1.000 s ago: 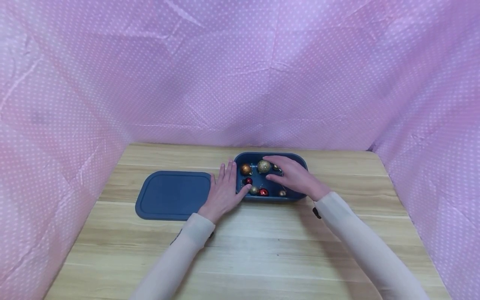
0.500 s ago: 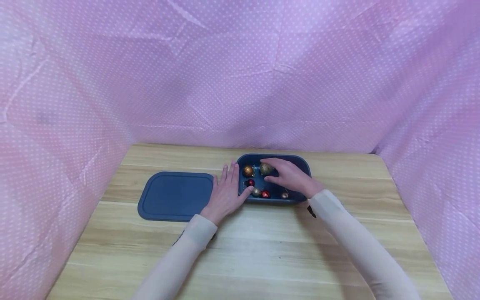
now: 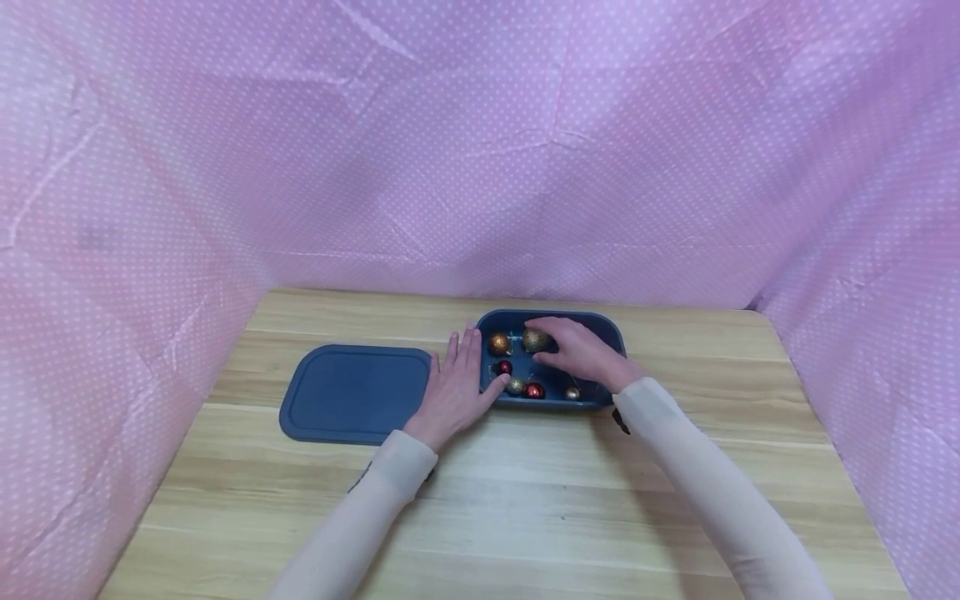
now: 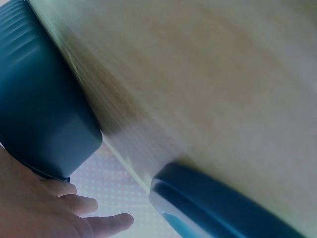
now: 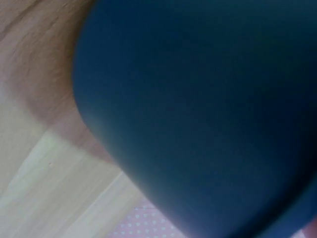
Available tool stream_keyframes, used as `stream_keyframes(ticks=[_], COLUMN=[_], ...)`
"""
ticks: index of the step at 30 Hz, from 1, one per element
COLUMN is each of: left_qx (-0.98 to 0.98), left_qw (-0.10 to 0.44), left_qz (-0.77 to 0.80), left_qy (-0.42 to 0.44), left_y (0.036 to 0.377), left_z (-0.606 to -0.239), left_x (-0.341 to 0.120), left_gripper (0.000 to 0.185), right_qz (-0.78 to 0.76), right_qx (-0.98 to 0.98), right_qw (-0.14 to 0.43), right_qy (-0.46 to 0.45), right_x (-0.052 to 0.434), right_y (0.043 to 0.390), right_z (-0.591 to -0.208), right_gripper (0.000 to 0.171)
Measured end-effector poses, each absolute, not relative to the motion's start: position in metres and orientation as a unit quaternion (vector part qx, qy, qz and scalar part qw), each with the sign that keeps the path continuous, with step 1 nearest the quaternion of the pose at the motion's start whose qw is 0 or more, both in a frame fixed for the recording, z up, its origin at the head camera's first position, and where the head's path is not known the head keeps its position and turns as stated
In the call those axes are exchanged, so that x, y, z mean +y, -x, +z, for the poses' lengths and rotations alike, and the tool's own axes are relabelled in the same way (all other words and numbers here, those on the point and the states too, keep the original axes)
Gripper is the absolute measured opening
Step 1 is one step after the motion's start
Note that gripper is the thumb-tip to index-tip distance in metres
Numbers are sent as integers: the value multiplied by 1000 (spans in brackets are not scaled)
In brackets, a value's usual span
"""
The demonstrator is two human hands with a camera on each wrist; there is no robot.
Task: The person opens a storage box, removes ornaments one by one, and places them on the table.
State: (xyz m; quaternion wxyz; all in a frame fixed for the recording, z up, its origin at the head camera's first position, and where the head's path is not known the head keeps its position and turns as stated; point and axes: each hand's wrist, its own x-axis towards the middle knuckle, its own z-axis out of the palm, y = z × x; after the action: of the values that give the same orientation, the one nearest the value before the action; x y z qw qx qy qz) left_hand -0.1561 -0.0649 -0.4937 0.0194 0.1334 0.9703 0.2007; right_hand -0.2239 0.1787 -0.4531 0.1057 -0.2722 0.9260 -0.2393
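Note:
A dark blue container (image 3: 557, 403) stands on the wooden table and holds several small ornament balls. My right hand (image 3: 579, 355) reaches into it, its fingers curled round a gold glitter ball (image 3: 533, 339) near the far wall. An orange ball (image 3: 498, 343), a dark red ball (image 3: 505, 367) and a shiny red ball (image 3: 534, 390) lie loose beside it. My left hand (image 3: 453, 388) lies flat with straight fingers against the container's left wall, thumb at the front corner. The left wrist view shows that wall (image 4: 39, 114) and my fingers (image 4: 74, 223). The right wrist view is filled by the container's blurred side (image 5: 208, 114).
The matching blue lid (image 3: 352, 393) lies flat on the table just left of my left hand, and its edge (image 4: 218, 208) shows in the left wrist view. Pink dotted cloth walls (image 3: 480, 167) close in the back and both sides. Bare wood (image 3: 525, 500) stretches toward me.
My right hand's fingers have closed further over the gold glitter ball. The left hand has stayed against the container's side.

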Motion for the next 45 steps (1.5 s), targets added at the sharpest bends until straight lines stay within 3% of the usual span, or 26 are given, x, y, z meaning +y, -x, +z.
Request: stream_keyframes(ticks=[12, 33, 45], left_qx=[971, 969, 971], left_qw=[23, 17, 22], left_qz=[197, 208, 198], left_qy=[-133, -132, -130], left_y=[156, 157, 157], left_z=[-494, -493, -493], left_x=[-64, -66, -64], left_gripper=[96, 94, 94], right_qz=[-230, -200, -240], right_qx=[930, 933, 927], right_qw=[113, 65, 24], right_qy=[264, 292, 286], right_x=[179, 182, 191], right_y=[227, 224, 198], right_z=[-460, -458, -436], right_gripper=[56, 49, 52])
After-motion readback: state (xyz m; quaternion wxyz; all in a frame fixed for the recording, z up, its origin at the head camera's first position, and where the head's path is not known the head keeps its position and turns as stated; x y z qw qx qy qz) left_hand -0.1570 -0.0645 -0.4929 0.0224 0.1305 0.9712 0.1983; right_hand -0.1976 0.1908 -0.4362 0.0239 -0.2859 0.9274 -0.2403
